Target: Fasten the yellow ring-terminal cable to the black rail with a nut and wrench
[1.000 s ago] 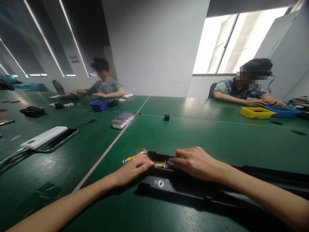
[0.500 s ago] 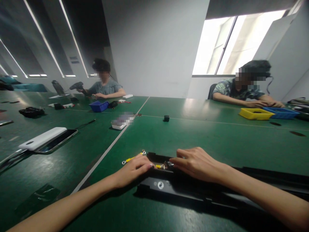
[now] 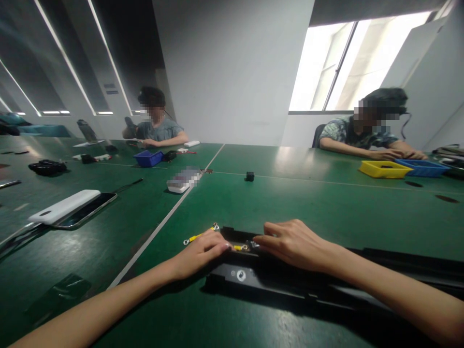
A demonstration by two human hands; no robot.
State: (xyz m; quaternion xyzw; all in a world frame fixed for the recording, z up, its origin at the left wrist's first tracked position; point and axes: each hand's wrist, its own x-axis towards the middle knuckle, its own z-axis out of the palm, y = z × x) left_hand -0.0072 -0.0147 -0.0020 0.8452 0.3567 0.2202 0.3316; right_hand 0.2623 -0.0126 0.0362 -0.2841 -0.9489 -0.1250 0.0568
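Note:
A long black device (image 3: 275, 282) lies on the green table (image 3: 290, 203) in front of me. My left hand (image 3: 201, 252) rests at its left end, fingers curled, pinching a short yellow wire with a ring terminal (image 3: 239, 248). My right hand (image 3: 295, 243) lies palm down over the device's top, its fingertips pressed together at the same terminal. A second yellow wire with ring terminals (image 3: 200, 235) lies on the table just behind my left hand.
A phone and a white power bank (image 3: 70, 207) lie at the left. A small black cube (image 3: 249, 176) and a white box (image 3: 180, 183) sit mid-table. Two people work at the far side, near a blue bin (image 3: 149, 158) and a yellow tray (image 3: 384, 169).
My hands have stayed in place on the device. The far-left person raised a dark tool and then drew the arm back.

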